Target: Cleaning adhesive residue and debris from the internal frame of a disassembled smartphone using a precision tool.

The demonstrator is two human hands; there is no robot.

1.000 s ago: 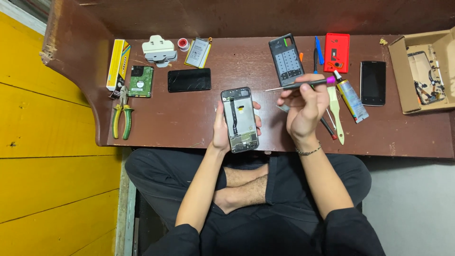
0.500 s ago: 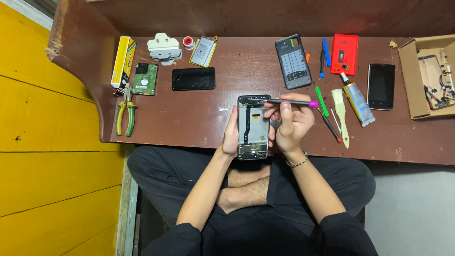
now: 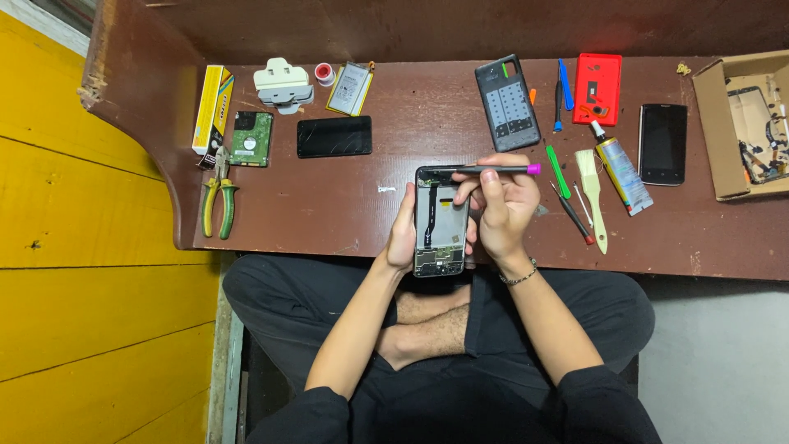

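Our left hand (image 3: 403,234) cups the opened phone (image 3: 440,222) by its left edge, upright over the near edge of the surface (image 3: 394,140). Our right hand (image 3: 501,205), fingers curled, pinches a screwdriver (image 3: 485,169) lying level, tip at the phone's top.

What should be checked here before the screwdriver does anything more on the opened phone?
1. Phone held firmly: ok. The left hand grips the opened phone along its left edge.
2. Tool in hand: ok. The right hand holds the screwdriver, lying level across the phone's top end.
3. Tip seated on a screw: cannot tell. The tip sits near the top left corner; too small to see.
4. Insides exposed: ok. Back is off, boards and a cable show.
5. Spare tools reachable: ok. The brush and glue tube lie on the desk to the right.
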